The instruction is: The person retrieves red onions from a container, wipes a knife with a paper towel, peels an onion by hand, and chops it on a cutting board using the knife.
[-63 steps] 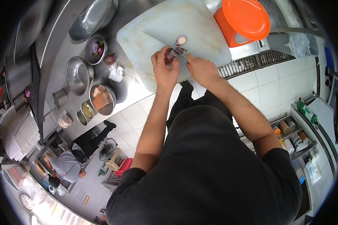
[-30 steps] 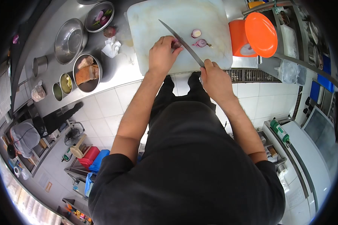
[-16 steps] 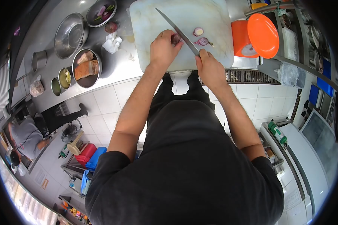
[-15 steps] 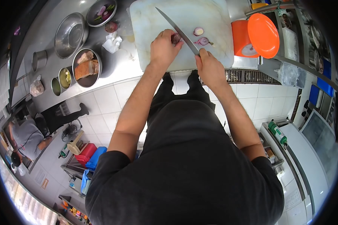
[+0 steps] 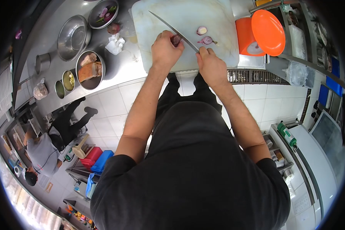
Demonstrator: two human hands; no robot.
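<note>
On the white cutting board (image 5: 149, 21), my left hand (image 5: 166, 49) is closed around a purple-red onion (image 5: 175, 40), which its fingers partly cover. My right hand (image 5: 212, 66) grips the handle of a long kitchen knife (image 5: 171, 28). The blade slants up and left across the board, right beside the onion; whether it touches cannot be made out. Just right of the blade lie a small pale cut onion piece (image 5: 202, 30) and an onion end with purple rings and a root tip (image 5: 207, 40).
Left of the board are a crumpled white tissue (image 5: 115, 44), a whole onion (image 5: 113, 28), a bowl of onions (image 5: 103, 14), a metal bowl (image 5: 72, 37) and a bowl with meat (image 5: 90, 73). An orange scale (image 5: 244, 36) stands at right. Another person (image 5: 46, 153) is at far left.
My right hand and the knife have shifted slightly left, and my left hand with the onion has moved a little left too. The other person has moved at the far left.
</note>
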